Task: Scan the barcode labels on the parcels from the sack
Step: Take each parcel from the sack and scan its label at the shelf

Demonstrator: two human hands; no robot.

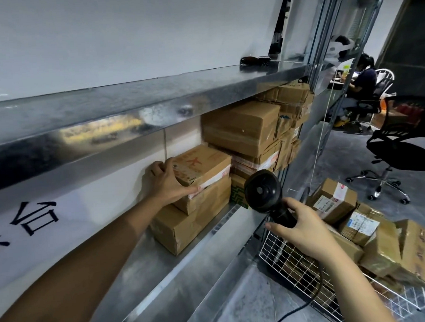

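Observation:
My left hand (pixel 167 181) grips the left end of a small cardboard parcel with red print (pixel 203 165), which lies on top of a stack of brown boxes (pixel 185 223) on the metal shelf (pixel 160 264). My right hand (pixel 302 226) holds a black barcode scanner (pixel 263 191) by its handle, its head raised in front of the shelf to the right of that parcel. The scanner's cable hangs down below my wrist. More parcels (pixel 244 127) are piled further along the shelf. No sack is in view.
A white wire basket (pixel 293 267) at lower right holds several labelled parcels (pixel 334 200). A second steel shelf (pixel 130 108) overhangs the boxes. Black office chairs (pixel 400 146) stand on the grey floor at right, and a person sits at a desk (pixel 361 84) beyond.

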